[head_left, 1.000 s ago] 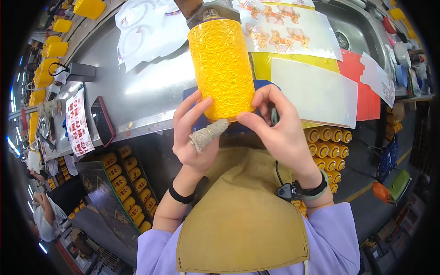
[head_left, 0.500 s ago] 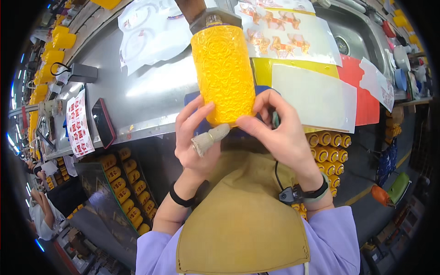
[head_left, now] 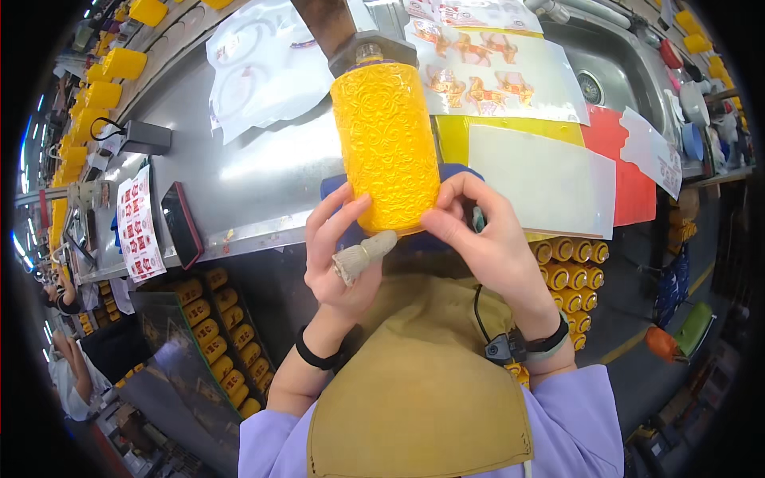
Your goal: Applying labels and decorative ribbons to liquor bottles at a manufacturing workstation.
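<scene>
A yellow bottle (head_left: 386, 147) with an embossed scroll pattern hangs from a dark clamp-like holder (head_left: 373, 49) by its narrow end. My left hand (head_left: 343, 255) curls against the lower left side, fingertips on the bottle. A beige fabric finger cover (head_left: 364, 256) wraps its thumb, whose tip meets the bottom edge. On the other side, my right hand (head_left: 490, 231) presses thumb and bent fingers at the lower right edge. A small grey-green thing (head_left: 478, 219) shows by its fingers; I cannot make out what it is. Behind the bottle's lower end lies something blue (head_left: 460, 170).
Sheets with shiny horse-shaped stickers (head_left: 482, 68) and a white sheet (head_left: 542, 171) cover the bench's right side, near a sink (head_left: 610, 80). To the left lie a phone (head_left: 182, 225), a printed label sheet (head_left: 139, 227) and a grey box (head_left: 147, 137). Yellow bottles (head_left: 567, 275) stand below.
The bench, bottle top and holder sit slightly lower in the picture. Both hands keep their places at the bottle's lower end, with small finger shifts.
</scene>
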The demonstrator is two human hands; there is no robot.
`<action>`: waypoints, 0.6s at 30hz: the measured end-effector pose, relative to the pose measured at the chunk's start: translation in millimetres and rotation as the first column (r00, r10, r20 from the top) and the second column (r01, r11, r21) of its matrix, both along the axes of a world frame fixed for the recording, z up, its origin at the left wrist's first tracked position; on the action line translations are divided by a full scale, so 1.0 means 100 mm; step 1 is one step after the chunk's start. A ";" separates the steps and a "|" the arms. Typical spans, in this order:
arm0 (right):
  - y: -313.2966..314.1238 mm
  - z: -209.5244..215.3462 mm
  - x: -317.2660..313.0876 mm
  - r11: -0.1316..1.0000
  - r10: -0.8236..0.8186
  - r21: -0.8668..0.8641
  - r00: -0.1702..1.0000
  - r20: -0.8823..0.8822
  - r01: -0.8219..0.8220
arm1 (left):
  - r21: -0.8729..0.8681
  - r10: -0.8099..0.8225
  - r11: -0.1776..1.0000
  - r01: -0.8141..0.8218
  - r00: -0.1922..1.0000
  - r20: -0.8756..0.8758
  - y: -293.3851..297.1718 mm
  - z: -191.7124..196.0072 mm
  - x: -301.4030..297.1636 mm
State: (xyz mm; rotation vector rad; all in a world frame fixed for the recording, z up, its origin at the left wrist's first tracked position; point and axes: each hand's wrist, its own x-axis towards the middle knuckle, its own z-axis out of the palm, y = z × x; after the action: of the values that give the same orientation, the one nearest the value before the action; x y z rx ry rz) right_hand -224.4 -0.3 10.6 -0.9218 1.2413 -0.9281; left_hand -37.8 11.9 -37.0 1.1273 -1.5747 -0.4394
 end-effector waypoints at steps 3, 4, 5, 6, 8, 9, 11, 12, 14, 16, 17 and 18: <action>0.01 -0.01 0.00 0.993 0.019 -0.113 0.994 -0.112 -0.032 | -0.007 -0.011 1.000 0.011 1.000 0.001 -0.01 0.00 0.01; 0.01 -0.02 0.00 0.990 0.036 -0.132 0.986 -0.161 -0.057 | -0.003 -0.005 1.000 0.005 1.000 -0.014 0.00 -0.01 0.00; 0.01 -0.02 0.00 0.990 0.013 -0.140 0.987 -0.158 -0.036 | 0.000 -0.002 1.000 0.002 1.000 -0.021 -0.01 -0.01 0.02; 0.01 -0.02 -0.01 0.992 0.029 -0.121 0.994 -0.110 -0.043 | 0.003 0.001 1.000 -0.001 1.000 -0.028 -0.01 -0.02 0.03; 0.00 -0.01 -0.03 0.997 0.040 -0.065 0.999 -0.013 -0.041 | -0.047 -0.109 0.993 0.111 0.993 0.047 -0.02 -0.03 0.08; 0.00 -0.01 -0.05 0.996 0.054 -0.072 0.999 -0.008 -0.054 | -0.062 -0.146 0.987 0.150 0.987 0.072 -0.03 -0.02 0.10; -0.01 0.00 -0.06 0.995 0.062 -0.083 0.998 -0.017 -0.063 | -0.100 -0.103 0.987 0.126 0.972 0.210 -0.02 -0.01 0.12; -0.01 0.01 -0.07 0.995 0.063 -0.075 0.998 -0.017 -0.065 | -0.093 -0.097 0.989 0.116 0.977 0.192 -0.02 0.01 0.12; -0.02 0.02 -0.07 0.992 0.046 -0.113 0.999 -0.019 -0.048 | -0.210 -0.054 0.966 0.152 0.910 0.411 -0.03 0.06 0.12; -0.01 0.02 -0.06 0.991 0.049 -0.124 0.998 -0.025 -0.052 | -0.202 -0.049 0.967 0.158 0.887 0.459 -0.05 0.11 0.08; 0.00 0.02 -0.07 0.990 0.039 -0.138 0.999 -0.030 -0.043 | -0.202 -0.043 0.966 0.164 0.867 0.496 -0.06 0.13 0.06; 0.00 0.02 -0.07 0.989 0.053 -0.138 0.998 -0.034 -0.058 | -0.197 -0.081 0.959 0.203 0.864 0.497 -0.10 0.14 0.04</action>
State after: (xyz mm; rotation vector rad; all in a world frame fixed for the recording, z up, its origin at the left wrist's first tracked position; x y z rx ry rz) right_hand -231.7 0.1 12.5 -1.0785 1.1814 -0.9689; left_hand -33.6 1.5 -23.3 0.9751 -2.0994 -0.0450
